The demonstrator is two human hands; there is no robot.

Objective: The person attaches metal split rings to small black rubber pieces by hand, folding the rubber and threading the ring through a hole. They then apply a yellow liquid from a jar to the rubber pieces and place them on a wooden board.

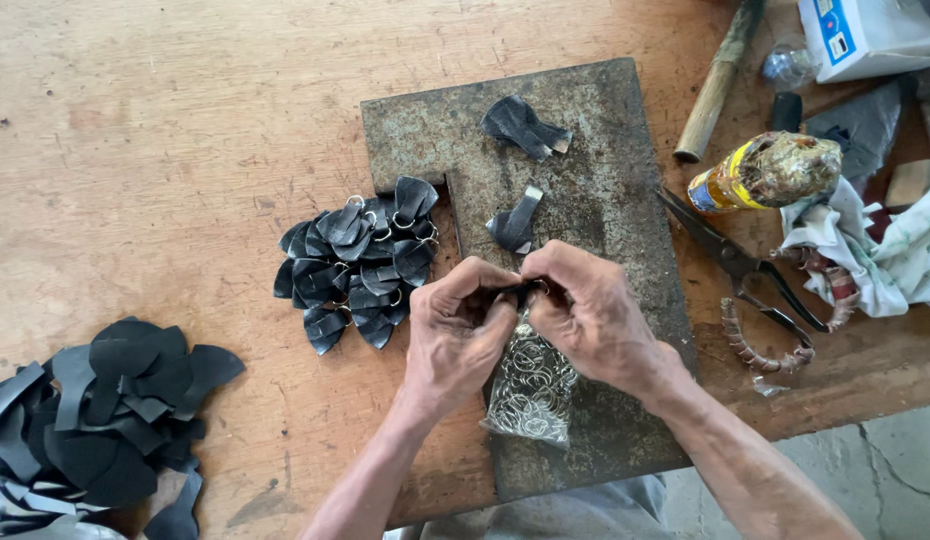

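Both forearms come up from the near edge of the wooden worktop and meet over the front part of a rusty metal plate. The left hand and the right hand are curled knuckles-up, fingertips pressed together, pinching a small black leather piece between them; a bit of metal ring seems to show at the right fingertips, though it is too small to be sure. Just below the hands, on the plate, lies a clear bag of metal rings, partly covered by the wrists.

Farther back on the plate lie two loose leather pieces, one near the far edge and one just beyond the fingers. Left of the plate, touching its notched edge, sits a pile of finished ringed pieces. At the near left corner of the worktop lies a heap of cut leather shapes, well apart from the hands, with bare wood between.

Right of the plate the room is tight: pliers just beside its right edge, then a bottle, a crumpled cloth, a wooden handle and a white box at the far right corner.
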